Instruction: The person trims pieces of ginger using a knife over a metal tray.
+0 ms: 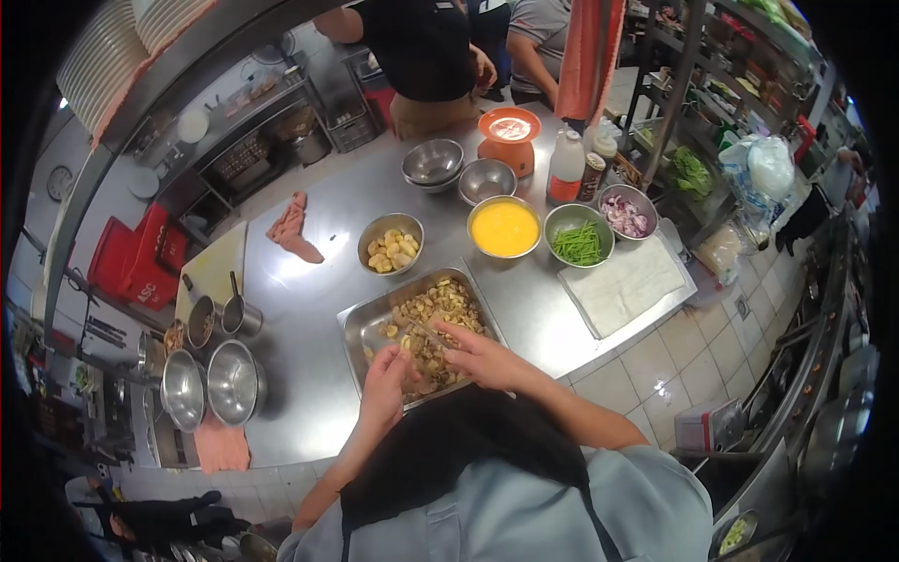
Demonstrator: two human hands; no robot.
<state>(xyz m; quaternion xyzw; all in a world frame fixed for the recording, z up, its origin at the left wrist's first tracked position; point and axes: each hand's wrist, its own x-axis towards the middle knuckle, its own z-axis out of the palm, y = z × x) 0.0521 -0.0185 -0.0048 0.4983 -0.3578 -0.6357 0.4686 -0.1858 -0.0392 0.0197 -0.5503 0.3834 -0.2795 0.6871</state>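
Over a deep steel tray (354,339), both my hands are close together. My right hand (479,358) is closed around a small knife (427,332), its blade pointing left toward my other hand. Between the fingers of my left hand (382,386) is a small yellow piece of food (405,345) that looks like potato. Brown and yellow pieces (449,304), perhaps potatoes and peelings, fill much of the tray, mostly its right side. Just beyond the tray, a steel bowl (363,248) holds peeled yellow pieces (393,251) of the same look.
Bowls of yellow liquid (506,228), chopped greens (578,244) and cut red onion (625,217) stand back right, near a white cloth (623,286). An orange scale (507,155) is behind. Steel bowls (234,382) sit left. People (417,56) stand across the table.
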